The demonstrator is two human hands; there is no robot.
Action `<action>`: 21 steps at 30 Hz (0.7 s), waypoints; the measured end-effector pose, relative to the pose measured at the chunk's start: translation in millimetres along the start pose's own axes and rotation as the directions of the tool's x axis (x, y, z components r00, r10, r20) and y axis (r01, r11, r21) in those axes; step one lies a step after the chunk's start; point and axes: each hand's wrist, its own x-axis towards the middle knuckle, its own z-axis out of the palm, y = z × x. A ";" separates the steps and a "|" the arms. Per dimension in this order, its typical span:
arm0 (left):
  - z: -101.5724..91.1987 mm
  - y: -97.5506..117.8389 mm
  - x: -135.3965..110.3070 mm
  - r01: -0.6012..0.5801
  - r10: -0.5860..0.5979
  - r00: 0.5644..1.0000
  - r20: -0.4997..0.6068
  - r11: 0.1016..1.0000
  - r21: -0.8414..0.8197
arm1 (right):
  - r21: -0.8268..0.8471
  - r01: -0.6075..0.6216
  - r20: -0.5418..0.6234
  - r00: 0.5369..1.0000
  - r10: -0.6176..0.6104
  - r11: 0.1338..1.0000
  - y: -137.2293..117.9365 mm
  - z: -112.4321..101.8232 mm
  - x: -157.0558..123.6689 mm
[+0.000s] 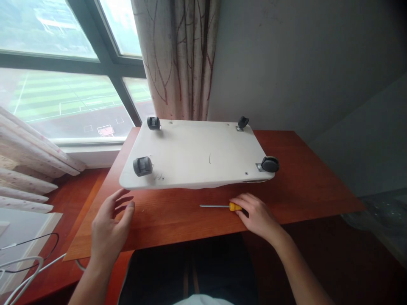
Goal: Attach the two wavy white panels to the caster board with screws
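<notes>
A white board (197, 154) lies upside down on the red-brown wooden table (305, 186), with a black caster at each corner, such as the near left one (143, 166) and the near right one (269, 164). My right hand (256, 214) rests on the table in front of the board, its fingers closed on the yellow handle of a screwdriver (219, 206) whose metal shaft points left. My left hand (110, 224) hovers open, fingers spread, just below the board's near left corner and holds nothing.
A patterned curtain (179, 59) hangs behind the board beside a large window (63, 84). A grey wall stands at the right. White and black cables (22, 262) lie at the lower left. The table's front edge is close to my body.
</notes>
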 end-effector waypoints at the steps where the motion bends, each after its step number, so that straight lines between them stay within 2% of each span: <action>1: 0.1 -0.1 -0.3 0.018 -0.017 1.000 0.019 0.999 -0.040 | -0.006 0.001 0.001 1.000 -0.001 1.000 -1.0 0.0 0.9; 7: 7.3 6.7 -8.0 0.023 -0.012 0.993 0.114 0.995 -0.096 | -0.062 0.011 -0.034 0.999 -0.014 0.998 -2.7 0.9 -0.1; 12: 26.4 20.5 -26.3 -0.002 0.048 0.964 0.260 0.985 -0.175 | -0.097 0.012 -0.064 0.998 -0.019 0.995 -9.5 2.7 0.7; 15: 39.6 35.6 -40.8 0.025 0.071 0.941 0.332 0.961 -0.276 | -0.112 0.002 -0.091 0.996 -0.013 0.994 -13.3 4.4 3.2; 18: 53.0 55.9 -55.1 0.170 0.043 0.892 0.451 0.890 -0.422 | -0.087 0.007 -0.132 0.991 -0.019 0.996 -21.3 5.1 6.8; 20: 63.3 71.1 -64.7 0.353 -0.014 0.839 0.544 0.775 -0.525 | -0.026 0.050 -0.174 0.983 -0.054 0.998 -34.6 6.4 9.7; 21: 69.0 78.8 -69.7 0.451 -0.042 0.808 0.588 0.686 -0.571 | 0.016 0.091 -0.196 0.977 -0.086 0.996 -44.4 7.9 11.0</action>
